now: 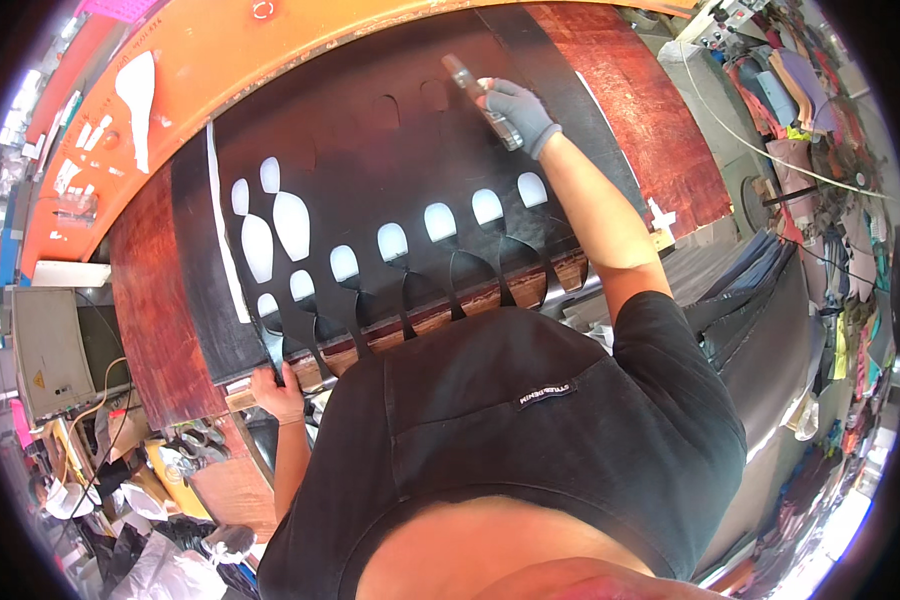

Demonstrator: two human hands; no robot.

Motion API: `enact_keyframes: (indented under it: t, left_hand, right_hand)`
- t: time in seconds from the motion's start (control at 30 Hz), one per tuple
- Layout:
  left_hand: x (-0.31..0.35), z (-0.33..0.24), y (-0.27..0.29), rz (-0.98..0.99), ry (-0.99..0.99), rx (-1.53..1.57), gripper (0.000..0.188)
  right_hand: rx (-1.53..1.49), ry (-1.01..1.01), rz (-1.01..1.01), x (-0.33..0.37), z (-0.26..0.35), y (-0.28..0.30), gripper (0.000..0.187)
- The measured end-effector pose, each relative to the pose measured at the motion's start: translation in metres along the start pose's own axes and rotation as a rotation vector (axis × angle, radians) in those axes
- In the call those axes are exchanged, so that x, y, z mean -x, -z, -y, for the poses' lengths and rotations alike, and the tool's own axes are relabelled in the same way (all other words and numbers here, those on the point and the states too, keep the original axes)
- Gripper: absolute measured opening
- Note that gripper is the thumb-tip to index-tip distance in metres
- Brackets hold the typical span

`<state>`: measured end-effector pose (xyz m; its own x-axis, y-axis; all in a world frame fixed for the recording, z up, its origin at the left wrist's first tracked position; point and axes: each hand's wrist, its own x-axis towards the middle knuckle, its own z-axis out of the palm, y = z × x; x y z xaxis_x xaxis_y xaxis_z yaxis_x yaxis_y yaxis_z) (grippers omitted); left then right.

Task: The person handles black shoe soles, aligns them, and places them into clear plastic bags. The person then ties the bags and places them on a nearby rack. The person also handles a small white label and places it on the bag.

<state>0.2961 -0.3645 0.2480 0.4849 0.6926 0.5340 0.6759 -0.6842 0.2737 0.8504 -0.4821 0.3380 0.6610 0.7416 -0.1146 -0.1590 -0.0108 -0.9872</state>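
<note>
A black sheet [390, 140] lies over the work table, with sole-shaped cut-outs showing white beneath. Several open, scalloped cuts run along its near edge. My right hand [520, 112], in a grey glove, grips a metal cutting die [483, 102] above the far right part of the sheet; the die is slightly blurred. Faint curved cut lines show on the sheet left of it. My bare left hand [278, 394] is at the near left corner, fingers closed on the sheet's cut edge beside the leftmost cut-out.
An orange machine beam [300, 45] spans the far side, with a white sole-shaped piece [137, 100] on it. Worn red-brown boards [635, 110] flank the sheet. A grey electrical box [55, 350] stands left, above piled scraps and bags. Stacked dark sheets [745, 275] and hanging coloured material fill the right.
</note>
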Motion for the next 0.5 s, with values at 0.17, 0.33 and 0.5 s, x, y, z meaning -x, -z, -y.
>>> enact_keyframes:
  t: [0.17, 0.33, 0.5]
  left_hand:
    - [0.01, 0.004, 0.004, 0.066, 0.024, -0.014, 0.032]
    - [0.012, 0.003, 0.004, 0.058, 0.031, -0.023, 0.033]
    - [0.009, 0.001, 0.004, 0.062, 0.046, -0.008, 0.033]
  right_hand:
    - [0.959, 0.337, -0.138, 0.018, -0.007, 0.009, 0.053]
    - [1.358, 0.343, -0.167, 0.028, -0.01, 0.001, 0.062]
    - [1.348, 0.311, -0.154, 0.024, -0.011, 0.001, 0.06]
